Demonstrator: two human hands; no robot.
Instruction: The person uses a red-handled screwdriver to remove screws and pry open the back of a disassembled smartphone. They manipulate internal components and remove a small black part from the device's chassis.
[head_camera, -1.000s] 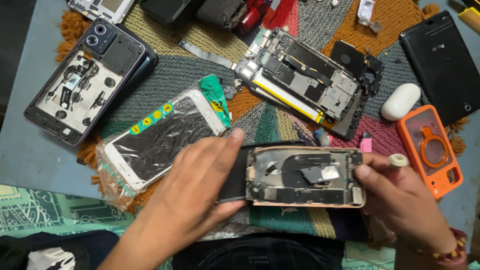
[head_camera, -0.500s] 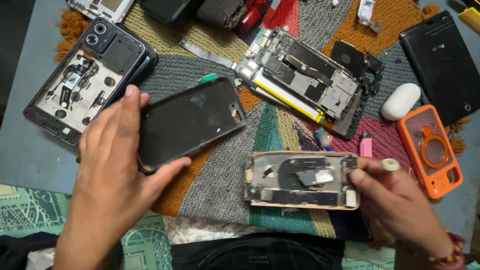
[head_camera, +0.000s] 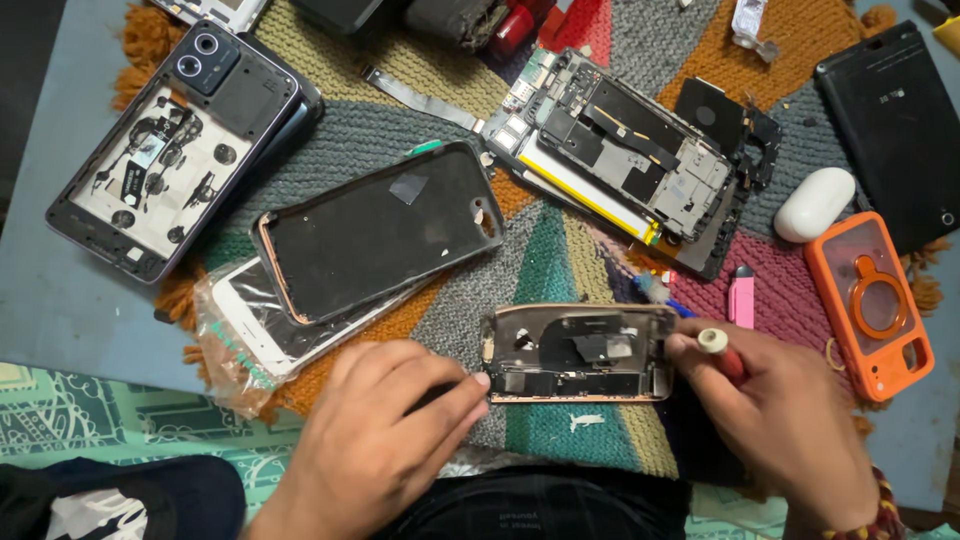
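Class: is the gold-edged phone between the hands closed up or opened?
Opened. The gold-edged phone lies with its internal parts exposed; the black screen panel lies apart on the mat.

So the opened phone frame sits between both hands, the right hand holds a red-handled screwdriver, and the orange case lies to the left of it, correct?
Not quite. In the head view the orange case lies to the right of the opened phone frame, past the right hand with its red-handled screwdriver. The left hand is at the frame's other end.

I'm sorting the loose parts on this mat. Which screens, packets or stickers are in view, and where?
Black screen panel: mid-mat, rectangular, coppery edge, grey tape patch.
White phone front in clear bag: under that panel, green trim.
Dark tablet: top right, black, rectangular.
Left hand and right hand flank the opened phone frame.
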